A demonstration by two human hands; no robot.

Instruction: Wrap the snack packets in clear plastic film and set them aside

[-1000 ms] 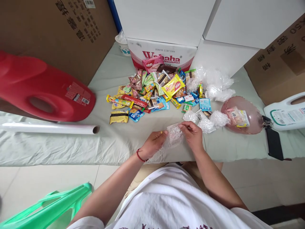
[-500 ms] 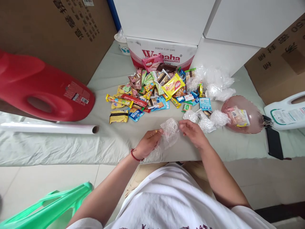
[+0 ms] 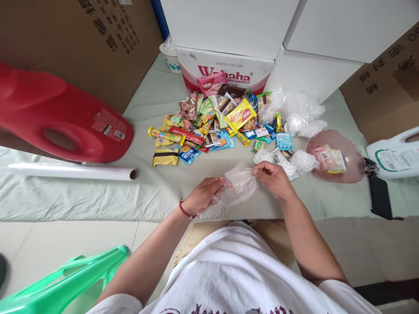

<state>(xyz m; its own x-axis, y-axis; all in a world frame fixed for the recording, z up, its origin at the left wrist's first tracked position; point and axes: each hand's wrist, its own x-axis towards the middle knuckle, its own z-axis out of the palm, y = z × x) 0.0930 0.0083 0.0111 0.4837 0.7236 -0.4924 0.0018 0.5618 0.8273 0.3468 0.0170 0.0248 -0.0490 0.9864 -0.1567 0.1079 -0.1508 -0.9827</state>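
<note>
A long table [image 3: 157, 196] is being covered by a creased, pale green-grey cloth [image 3: 65, 200]. Behind it, the view is being closed off by smooth white panels [image 3: 225, 26], which are being flanked by a large brown left carton [image 3: 81, 52] and a brown right carton [image 3: 369, 104]. Below, pale floor tiles [image 3: 147, 240] are being partly hidden by a green plastic stool [image 3: 78, 277]. Everything is being lit softly.
</note>
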